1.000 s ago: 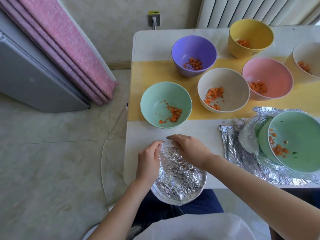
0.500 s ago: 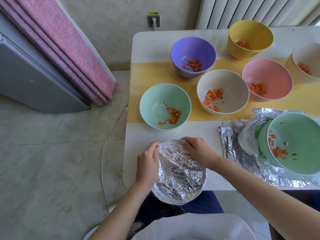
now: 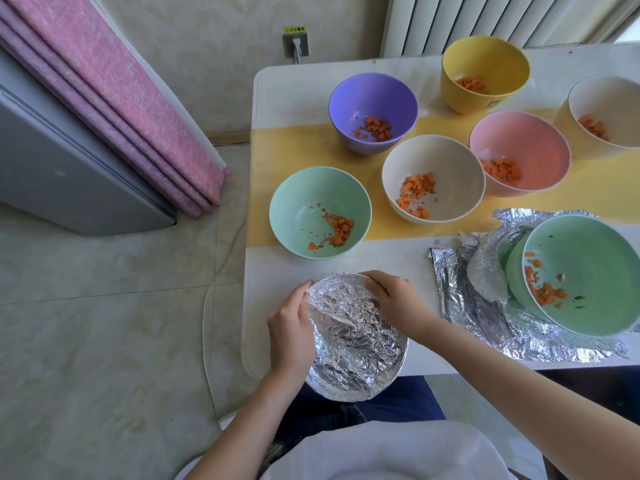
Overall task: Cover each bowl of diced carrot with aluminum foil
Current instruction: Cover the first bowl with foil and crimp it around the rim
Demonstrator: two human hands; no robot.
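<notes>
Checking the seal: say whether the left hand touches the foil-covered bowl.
Touching. Head view: the left hand cups the foil-covered bowl at its left rim.

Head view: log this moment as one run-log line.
left hand: holds left rim of foil-covered bowl | right hand: holds its far rim | foil sheet: under right green bowl, uncovered | status: one bowl covered, rest open

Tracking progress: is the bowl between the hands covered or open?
Covered. The bowl has crinkled foil across its whole top, nothing inside shows; the left hand and right hand hold its rim.
</notes>
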